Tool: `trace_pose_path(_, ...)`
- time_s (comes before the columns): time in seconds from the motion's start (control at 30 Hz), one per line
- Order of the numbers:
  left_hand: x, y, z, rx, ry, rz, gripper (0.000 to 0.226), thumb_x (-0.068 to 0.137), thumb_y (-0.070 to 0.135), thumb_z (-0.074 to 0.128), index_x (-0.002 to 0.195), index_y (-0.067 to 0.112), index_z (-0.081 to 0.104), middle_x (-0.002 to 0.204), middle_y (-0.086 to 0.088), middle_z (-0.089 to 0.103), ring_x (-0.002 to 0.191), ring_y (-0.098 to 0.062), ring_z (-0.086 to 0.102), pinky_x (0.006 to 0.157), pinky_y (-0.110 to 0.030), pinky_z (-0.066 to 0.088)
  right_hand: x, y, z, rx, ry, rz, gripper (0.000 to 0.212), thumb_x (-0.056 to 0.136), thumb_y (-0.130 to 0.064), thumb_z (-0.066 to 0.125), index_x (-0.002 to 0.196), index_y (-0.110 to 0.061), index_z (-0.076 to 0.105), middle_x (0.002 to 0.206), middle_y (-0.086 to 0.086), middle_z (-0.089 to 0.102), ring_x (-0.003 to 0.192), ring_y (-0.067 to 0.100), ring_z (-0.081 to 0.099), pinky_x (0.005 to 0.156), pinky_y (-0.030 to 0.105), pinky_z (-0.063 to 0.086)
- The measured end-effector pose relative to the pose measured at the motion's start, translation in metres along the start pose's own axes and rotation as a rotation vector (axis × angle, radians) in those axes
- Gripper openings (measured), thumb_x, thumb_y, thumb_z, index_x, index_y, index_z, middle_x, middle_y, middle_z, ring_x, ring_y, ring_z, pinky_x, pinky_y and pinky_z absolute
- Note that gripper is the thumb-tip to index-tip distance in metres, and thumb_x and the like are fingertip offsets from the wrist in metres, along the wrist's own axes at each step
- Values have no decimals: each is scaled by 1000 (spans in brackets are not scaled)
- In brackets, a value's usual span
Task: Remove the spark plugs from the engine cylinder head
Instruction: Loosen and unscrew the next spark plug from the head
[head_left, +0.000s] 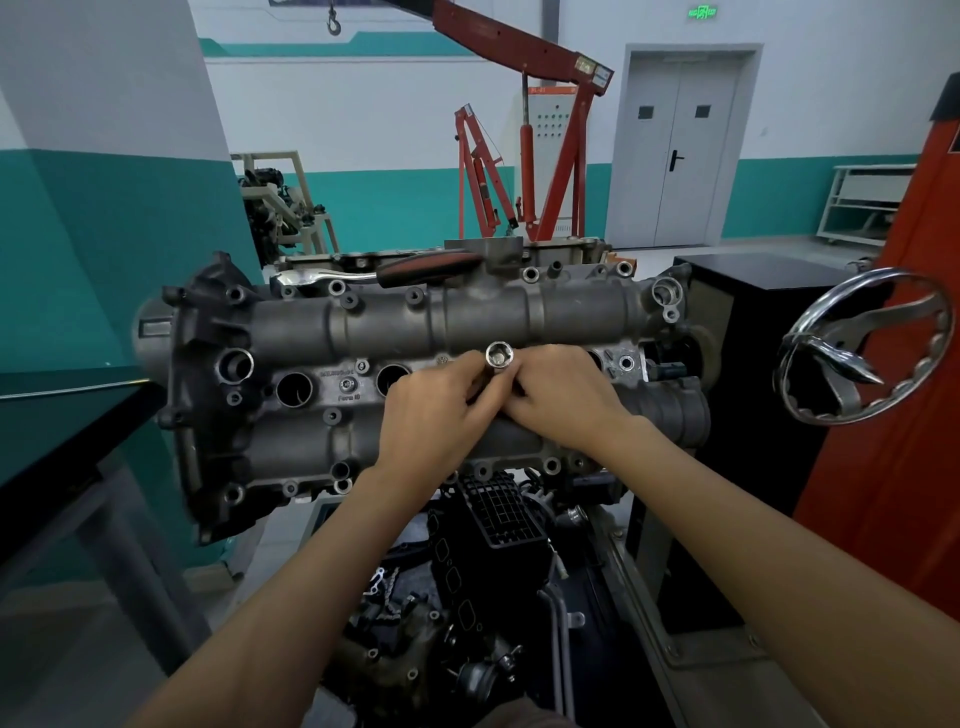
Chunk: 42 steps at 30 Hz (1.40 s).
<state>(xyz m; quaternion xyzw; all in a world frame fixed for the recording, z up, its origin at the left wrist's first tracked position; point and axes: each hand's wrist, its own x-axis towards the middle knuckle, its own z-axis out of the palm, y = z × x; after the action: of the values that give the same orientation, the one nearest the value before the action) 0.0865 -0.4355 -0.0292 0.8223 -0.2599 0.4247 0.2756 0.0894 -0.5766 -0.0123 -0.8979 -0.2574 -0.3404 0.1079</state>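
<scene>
From the head camera, the engine cylinder head (415, 332) lay across the middle of the scene, its long axis running left to right, its top face turned up and toward the viewer. A row of round plug wells ran along that axis; two open wells (294, 388) at the left showed only dark interiors, and whether anything sat down in them could not be told.

Right of those wells, both hands met over the centre of the head. The left hand (436, 410) and the right hand (561, 395) had their fingers curled round a metal spark plug socket (499, 356), pinching its shaft from either side. The socket stood nearly upright, tilted slightly toward the camera, with its open end pointing up; a small part showed inside the opening. Its lower end was hidden by the fingers, so whether it sat in a well could not be told.

On the far edge of the head a ratchet wrench (384, 273) with a red and black handle lay left to right, chrome end to the left.

To the right stood a chrome handwheel (862, 345) before an orange panel (904, 364). Far behind stood a red engine crane (550, 130) and a grey double door (675, 150).
</scene>
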Motion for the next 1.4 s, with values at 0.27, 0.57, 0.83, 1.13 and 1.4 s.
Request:
trace_pose_path(0.27, -1, 1, 0, 10, -20, -7, 39, 89, 46, 35, 76, 13, 49, 53, 10, 42, 47, -17, 49, 45, -27, 27, 2, 1, 2, -4, -29, 35, 24, 85, -35, 50, 87, -11, 49, 66, -2, 58, 65, 26, 60, 51, 29, 31)
trace_pose_path(0.57, -1, -1, 1, -4, 4, 1, 44, 88, 50, 38, 65, 13, 47, 47, 8, 41, 42, -14, 44, 45, -25, 29, 0, 1, 3, -36, 7, -8, 30, 85, -30, 44, 78, -7, 62, 72, 13, 66, 67, 34, 60, 55, 29, 28)
trace_pose_path(0.83, -1, 0, 0, 20, -4, 10, 37, 91, 43, 41, 77, 12, 55, 52, 11, 42, 46, -16, 49, 44, -26, 30, 2, 1, 3, -14, -14, 46, 28, 86, -37, 48, 94, -10, 52, 72, 3, 64, 66, 26, 61, 52, 30, 33)
trace_pose_path(1.13, -1, -1, 0, 27, -2, -14, 49, 88, 50, 40, 65, 10, 54, 47, 9, 37, 42, -14, 42, 47, -25, 23, 0, -2, 1, -29, -14, 14, 27, 85, -29, 46, 75, -7, 59, 70, 14, 65, 65, 35, 60, 55, 29, 27)
trace_pose_path(1.4, 0, 0, 0, 26, -1, 17, 39, 90, 41, 38, 75, 10, 56, 48, 6, 47, 42, -18, 50, 42, -22, 25, 2, 1, 3, -27, -32, 51, 29, 88, -36, 48, 101, -11, 52, 74, 5, 65, 69, 27, 61, 54, 30, 35)
